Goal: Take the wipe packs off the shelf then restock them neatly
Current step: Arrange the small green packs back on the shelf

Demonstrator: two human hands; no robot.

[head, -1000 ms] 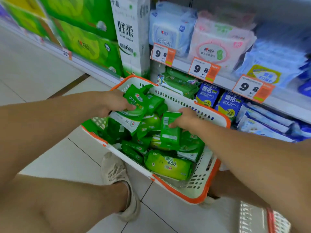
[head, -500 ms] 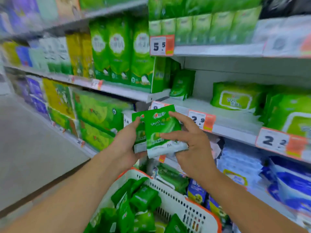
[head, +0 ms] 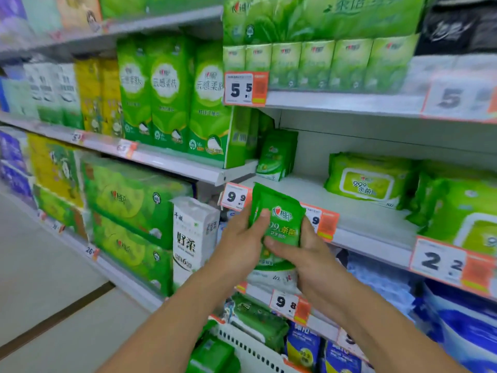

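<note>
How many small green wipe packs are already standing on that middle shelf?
1 visible: a small green pack stands at the shelf's far left, against the back wall. More may hide behind it. Both hands hold further packs below.

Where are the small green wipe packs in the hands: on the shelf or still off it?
Off it. Left hand and right hand grip the small green wipe packs before the white shelf.
</note>
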